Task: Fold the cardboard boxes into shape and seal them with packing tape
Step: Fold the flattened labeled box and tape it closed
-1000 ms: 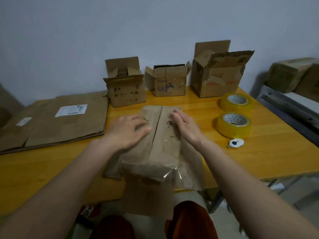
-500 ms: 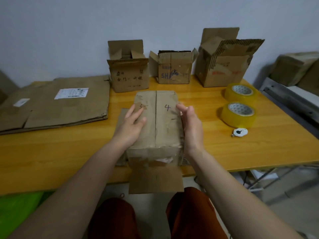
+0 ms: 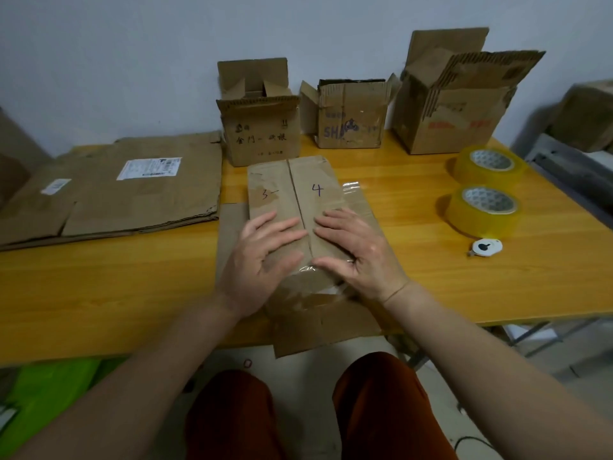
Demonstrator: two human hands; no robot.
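A worn cardboard box stands at the table's near edge, its two top flaps closed and marked "3" and "4" in pen. My left hand presses flat on the left flap, fingers spread toward the seam. My right hand presses flat on the right flap. Old clear tape clings to the box's near edge and right side. A loose flap hangs over the table edge toward my knees. Two yellow packing tape rolls lie at the right.
Three open boxes line the wall. A stack of flattened cardboard covers the table's left. A small white cutter lies by the near tape roll. The wooden table ends close to my lap.
My hands moved from the box's sides up onto the top flaps and now press them flat. The side flaps lie spread out beside the box.
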